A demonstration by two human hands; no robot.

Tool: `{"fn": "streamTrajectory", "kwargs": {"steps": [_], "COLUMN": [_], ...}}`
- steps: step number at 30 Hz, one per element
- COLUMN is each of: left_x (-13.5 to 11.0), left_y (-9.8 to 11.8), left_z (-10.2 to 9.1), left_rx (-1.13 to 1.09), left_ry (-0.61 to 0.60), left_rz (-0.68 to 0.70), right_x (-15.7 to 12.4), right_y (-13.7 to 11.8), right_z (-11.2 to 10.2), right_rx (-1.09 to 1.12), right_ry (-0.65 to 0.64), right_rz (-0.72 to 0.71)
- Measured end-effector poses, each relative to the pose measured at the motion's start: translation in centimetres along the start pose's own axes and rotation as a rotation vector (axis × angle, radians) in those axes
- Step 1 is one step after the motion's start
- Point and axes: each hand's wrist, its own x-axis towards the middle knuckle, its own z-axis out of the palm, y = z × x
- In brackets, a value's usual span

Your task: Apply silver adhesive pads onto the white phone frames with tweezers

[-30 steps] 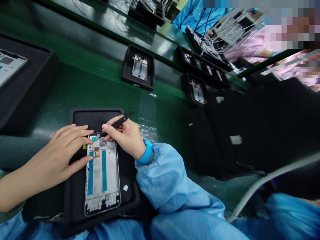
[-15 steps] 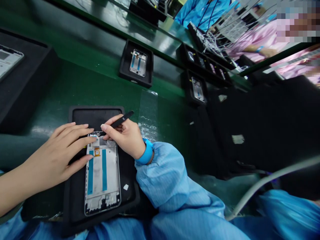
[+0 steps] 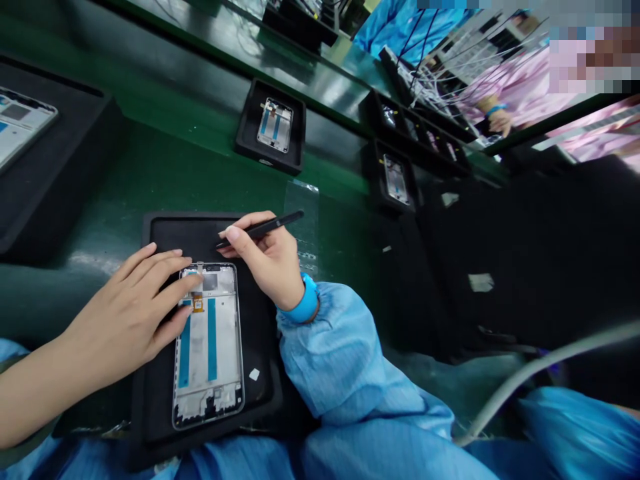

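A silver phone frame point(image 3: 227, 353) with two blue strips and a small orange flex cable point(image 3: 198, 305) lies in a black foam tray point(image 3: 265, 400). My left hand point(image 3: 135, 300) rests with fingers spread over the frame's upper left edge, its fingertips touching there. Just above the frame's upper right, my right hand point(image 3: 270, 257) grips black tweezers point(image 3: 270, 225) like a pen. The tweezers' tip points left over the tray and is apart from the frame. Beside the frame's lower right lies a small white piece point(image 3: 254, 375).
Another black tray point(image 3: 245, 133) with a phone frame point(image 3: 275, 127) stands farther back. At the left is a large foam block point(image 3: 95, 127) holding a frame. Black foam sheets point(image 3: 540, 253) and a grey hose point(image 3: 540, 360) occupy the right. Co-workers sit beyond the shelf.
My right hand has lifted the tweezers up and right, away from the frame's top edge. My left hand stays on the frame.
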Motion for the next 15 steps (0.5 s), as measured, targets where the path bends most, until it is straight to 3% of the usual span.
{"fn": "streamTrajectory", "kwargs": {"steps": [5, 15], "left_x": [-0.1, -0.3], "left_y": [0.0, -0.1], "left_z": [0.2, 0.5], "left_rx": [-0.012, -0.007], "left_ry": [0.012, 0.008], "left_rz": [-0.018, -0.021], "right_x": [0.1, -0.2], "right_y": [1.0, 0.9], "right_z": [0.0, -0.1], "right_rx": [-0.111, -0.356], "right_ry": [-0.107, -0.147], "right_rz": [0.004, -0.101]}}
